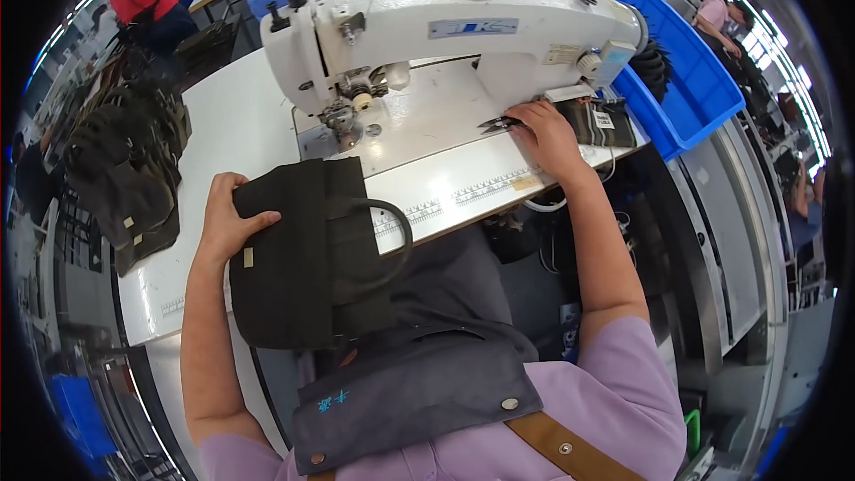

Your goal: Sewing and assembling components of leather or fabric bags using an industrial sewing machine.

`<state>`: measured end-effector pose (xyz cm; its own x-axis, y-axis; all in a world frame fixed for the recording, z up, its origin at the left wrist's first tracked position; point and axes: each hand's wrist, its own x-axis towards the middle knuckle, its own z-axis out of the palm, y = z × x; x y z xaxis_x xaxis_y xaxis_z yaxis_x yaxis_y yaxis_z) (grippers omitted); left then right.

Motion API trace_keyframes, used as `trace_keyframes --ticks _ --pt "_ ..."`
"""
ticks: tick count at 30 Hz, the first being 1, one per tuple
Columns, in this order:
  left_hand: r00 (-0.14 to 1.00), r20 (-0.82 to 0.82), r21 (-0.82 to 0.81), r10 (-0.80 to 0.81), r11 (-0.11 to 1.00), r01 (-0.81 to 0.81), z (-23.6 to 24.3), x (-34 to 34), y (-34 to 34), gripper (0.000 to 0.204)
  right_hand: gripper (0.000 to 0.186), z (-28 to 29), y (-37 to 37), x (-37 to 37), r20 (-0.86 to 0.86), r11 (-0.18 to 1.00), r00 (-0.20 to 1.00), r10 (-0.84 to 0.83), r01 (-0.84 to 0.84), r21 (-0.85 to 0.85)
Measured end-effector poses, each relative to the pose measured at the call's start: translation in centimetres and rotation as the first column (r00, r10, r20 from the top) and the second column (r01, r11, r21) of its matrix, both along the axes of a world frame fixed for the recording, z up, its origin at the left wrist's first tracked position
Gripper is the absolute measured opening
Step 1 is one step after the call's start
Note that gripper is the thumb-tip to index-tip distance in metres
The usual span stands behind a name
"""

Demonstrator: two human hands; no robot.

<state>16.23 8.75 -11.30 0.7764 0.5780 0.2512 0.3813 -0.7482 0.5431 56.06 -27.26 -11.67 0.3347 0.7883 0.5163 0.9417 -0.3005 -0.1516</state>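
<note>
My left hand [233, 223] pinches the upper left edge of a dark olive-black fabric bag [289, 254], thumb on top. The bag hangs over the table's front edge, partly on my lap, with a curved handle [401, 236] on its right and a small pale tag on its left. To the right, my right hand [545, 138] closes over a pair of dark thread snips [499, 125] lying on the machine bed; their blades point left. Part of the snips is hidden under the fingers. The white sewing machine [383, 22] stands beyond both hands, its needle area just past the bag.
A pile of similar dark fabric pieces [129, 160] hangs over the table's left side. Dark striped fabric [592, 123] with a white label lies by the right hand. Beyond it is a blue plastic bin [699, 93]. The white table [223, 125] carries a printed ruler. Other people work farther off.
</note>
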Motion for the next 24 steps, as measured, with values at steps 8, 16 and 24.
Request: trace_keyframes --ticks 8,16,24 --pt "0.991 0.044 0.019 0.128 0.991 -0.129 -0.6 0.6 -0.9 0.060 0.027 -0.1 0.2 0.1 0.028 0.999 0.999 -0.041 0.041 0.016" --pt "0.979 0.033 -0.394 0.200 0.903 -0.171 0.7 0.9 0.2 0.039 0.031 -0.4 0.1 -1.1 0.207 0.996 0.974 -0.092 0.091 0.017" --pt "0.988 0.113 0.383 0.102 0.913 -0.138 3.8 1.3 -3.2 0.028 0.033 3.3 6.8 -11.4 -0.293 0.934 0.886 0.358 -0.338 0.118"
